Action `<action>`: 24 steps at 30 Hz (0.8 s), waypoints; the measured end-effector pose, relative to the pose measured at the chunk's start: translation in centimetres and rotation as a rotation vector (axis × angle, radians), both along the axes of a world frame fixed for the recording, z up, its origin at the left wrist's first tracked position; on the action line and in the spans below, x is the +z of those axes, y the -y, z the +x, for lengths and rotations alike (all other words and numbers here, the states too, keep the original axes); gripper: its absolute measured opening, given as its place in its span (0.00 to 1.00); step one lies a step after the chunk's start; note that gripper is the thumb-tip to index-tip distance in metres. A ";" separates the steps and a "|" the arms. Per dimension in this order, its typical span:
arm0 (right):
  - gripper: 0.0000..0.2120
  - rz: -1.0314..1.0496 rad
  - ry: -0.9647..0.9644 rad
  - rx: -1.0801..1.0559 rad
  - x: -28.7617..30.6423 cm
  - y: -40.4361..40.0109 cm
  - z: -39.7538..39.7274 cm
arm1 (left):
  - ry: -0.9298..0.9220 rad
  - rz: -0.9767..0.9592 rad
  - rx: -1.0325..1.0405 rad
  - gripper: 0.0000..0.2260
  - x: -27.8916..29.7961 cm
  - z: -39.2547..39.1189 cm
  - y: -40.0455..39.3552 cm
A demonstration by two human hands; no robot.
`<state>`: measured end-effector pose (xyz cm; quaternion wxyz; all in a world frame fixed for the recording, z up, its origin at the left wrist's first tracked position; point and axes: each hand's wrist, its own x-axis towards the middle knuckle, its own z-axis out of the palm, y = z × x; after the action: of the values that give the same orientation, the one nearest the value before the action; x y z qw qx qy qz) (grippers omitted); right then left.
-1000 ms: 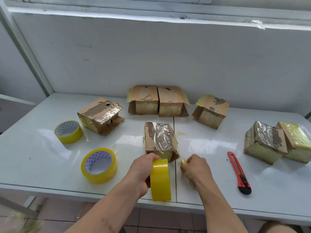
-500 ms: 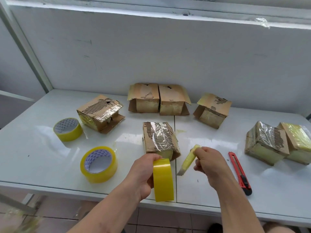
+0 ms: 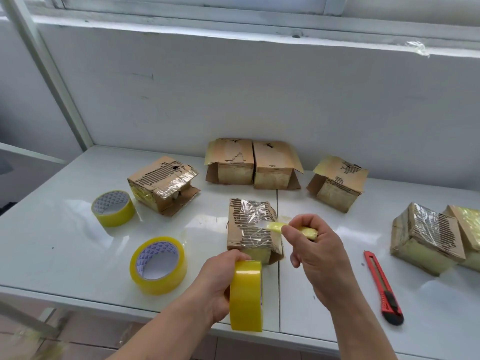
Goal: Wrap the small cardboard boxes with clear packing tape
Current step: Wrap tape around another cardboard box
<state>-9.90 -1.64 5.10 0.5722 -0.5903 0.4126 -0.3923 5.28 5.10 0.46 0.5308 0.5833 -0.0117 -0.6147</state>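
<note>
Nearest the table's front edge (image 3: pixel 78 294): left hand (image 3: pixel 215 284) gripping an upright yellow tape roll (image 3: pixel 246 294). Just right and slightly beyond: right hand (image 3: pixel 315 258) pinching a pulled-out tape end (image 3: pixel 276 226), stretched over the central box (image 3: pixel 250 224). Beside these: 2 spare tape rolls (image 3: pixel 158 265) flat at left, red utility knife (image 3: pixel 383 287) at right. Farther back: 1 torn box (image 3: pixel 163 184) at left, 2 wrapped boxes (image 3: pixel 426 236) at right, 3 open-flapped boxes (image 3: pixel 253 163) against the white wall (image 3: pixel 233 94).

Single head view looks forward and down, close over the table (image 3: pixel 78 255); wall behind.
</note>
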 end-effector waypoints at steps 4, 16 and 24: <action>0.08 -0.082 -0.195 0.171 -0.3 0.3 0.2 | -0.020 0.000 -0.011 0.07 -0.1 0.1 0.1; 0.11 -0.242 -0.691 0.334 -0.9 1.1 -0.9 | 0.019 0.025 -0.004 0.08 -0.9 0.0 0.5; 0.12 -0.233 -0.774 0.352 -0.5 1.3 -1.5 | 0.041 0.021 -0.008 0.10 -0.5 -0.1 0.5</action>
<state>-11.40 -2.93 4.56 0.3633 -0.8156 0.4426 -0.0826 5.20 4.65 -0.08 0.5216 0.6014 -0.0185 -0.6049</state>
